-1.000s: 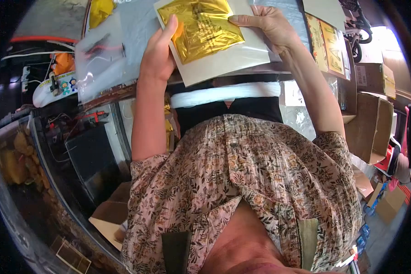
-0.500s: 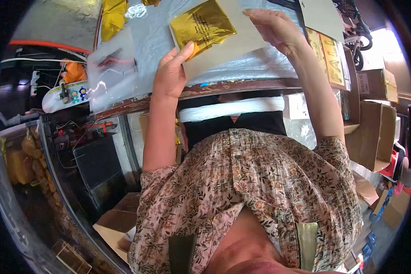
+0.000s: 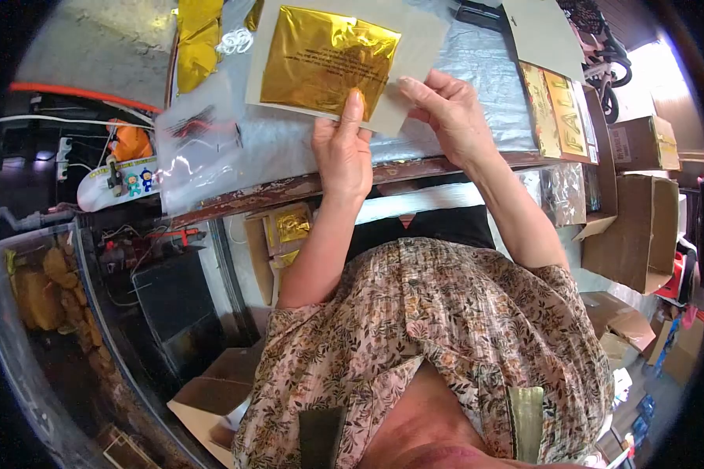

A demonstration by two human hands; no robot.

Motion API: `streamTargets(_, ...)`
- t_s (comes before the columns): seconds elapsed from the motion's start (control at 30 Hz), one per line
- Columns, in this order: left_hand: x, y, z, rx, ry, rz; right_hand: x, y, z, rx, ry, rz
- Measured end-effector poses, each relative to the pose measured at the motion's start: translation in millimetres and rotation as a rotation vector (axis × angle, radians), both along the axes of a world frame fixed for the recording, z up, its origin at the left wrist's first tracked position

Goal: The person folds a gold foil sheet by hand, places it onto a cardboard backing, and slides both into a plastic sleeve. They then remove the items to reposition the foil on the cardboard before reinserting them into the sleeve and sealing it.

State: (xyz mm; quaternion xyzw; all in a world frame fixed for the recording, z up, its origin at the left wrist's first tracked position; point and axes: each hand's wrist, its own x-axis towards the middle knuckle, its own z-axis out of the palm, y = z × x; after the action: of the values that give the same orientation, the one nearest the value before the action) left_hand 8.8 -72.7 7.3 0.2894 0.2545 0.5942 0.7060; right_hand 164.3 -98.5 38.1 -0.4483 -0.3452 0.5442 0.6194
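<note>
1. We see the left hand [image 3: 344, 160] at the near edge of the gold packet [image 3: 328, 66], thumb laid on top and fingers tucked behind, gripping it.
2. We find that packet held over the table [image 3: 497, 102], lying against a pale sheet [image 3: 421, 39] that reaches past it on the right; dark print crosses the packet's face.
3. We see the right hand [image 3: 450, 117] at the sheet's right side, thumb and fingers curled close together; we cannot tell whether they pinch the sheet.
4. To the left on the table we see gold foil [image 3: 198, 47], white string [image 3: 236, 41] just beside it, and a clear plastic bag [image 3: 199, 148] nearer us.
5. To the right, we see a sign [image 3: 559, 113] reading "FALL".
</note>
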Motion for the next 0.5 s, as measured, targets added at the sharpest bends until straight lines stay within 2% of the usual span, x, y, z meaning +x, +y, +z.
streamTargets(0.33, -5, -5, 6, -0.025, 0.071, -0.104, 4, 7, -16, -0.052, 0.113, -0.05)
streamTargets(0.43, -9, 3, 9, -0.104, -0.024, -0.06, 4, 6, -12, -0.057, 0.096, -0.061)
streamTargets(0.5, -10, 3, 9, -0.109, 0.003, -0.046, 7, 5, -14, -0.006, 0.082, -0.027)
